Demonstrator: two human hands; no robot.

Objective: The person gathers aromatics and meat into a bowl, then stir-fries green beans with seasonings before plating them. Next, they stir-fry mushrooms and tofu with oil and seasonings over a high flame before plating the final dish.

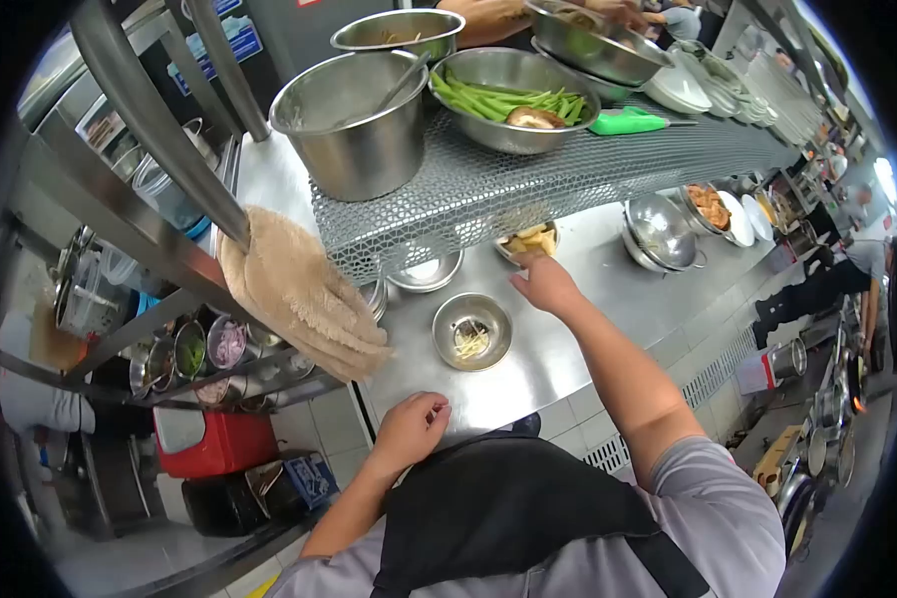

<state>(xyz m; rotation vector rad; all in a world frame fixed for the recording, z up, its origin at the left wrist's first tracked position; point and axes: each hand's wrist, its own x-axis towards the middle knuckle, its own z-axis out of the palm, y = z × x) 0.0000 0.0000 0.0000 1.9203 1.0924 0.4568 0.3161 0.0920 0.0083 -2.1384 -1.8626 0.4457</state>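
My right hand [550, 286] reaches across the steel counter to a small metal bowl [503, 249] of pale yellow pieces [533, 240]. Its fingers are at the bowl's near rim, with the thumb apart from them; the fingertips are partly hidden. Closer to me stands another metal bowl [504, 344], holding thin pale yellow shreds [471, 340] and something dark. At the counter's near edge, my left hand [412, 427] rests with its fingers curled in and nothing visible in them. A further metal bowl [427, 275] sits partly under the shelf.
The mesh shelf [389, 234] above carries a steel pot [354, 149], a bowl of green vegetables [513, 140] and a green-handled tool [628, 122]. A beige towel [284, 284] hangs at left. Stacked bowls [660, 234] stand right. Another person's hand [618, 12] is beyond the shelf.
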